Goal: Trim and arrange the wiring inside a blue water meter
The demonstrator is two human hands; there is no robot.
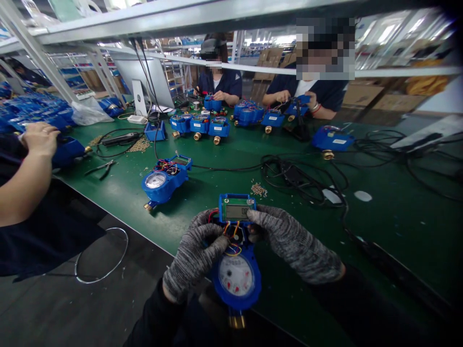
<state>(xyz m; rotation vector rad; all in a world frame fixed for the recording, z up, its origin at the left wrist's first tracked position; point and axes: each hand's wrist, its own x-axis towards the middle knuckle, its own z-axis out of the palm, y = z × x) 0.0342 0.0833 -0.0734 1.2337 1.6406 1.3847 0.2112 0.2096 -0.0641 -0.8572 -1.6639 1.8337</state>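
A blue water meter (237,274) with a round white dial and a brass fitting lies before me at the table's near edge. At its far end a small green circuit board with an LCD display (237,212) sits in a blue frame. My left hand (200,250), in a grey knitted glove, has thumb and fingers pinched at the thin coloured wires (233,236) between display and dial. My gloved right hand (289,238) grips the display's right side, fingertips on the board's edge. Another opened water meter (161,180) with exposed wires rests to the left.
Black cables (289,173) lie coiled on the green table (217,178), with a pile of small screws (259,189) beside them. Pliers (101,168) lie left. Several blue meters (198,124) stand farther back. Co-workers sit opposite; a co-worker's arm (29,178) reaches in at left.
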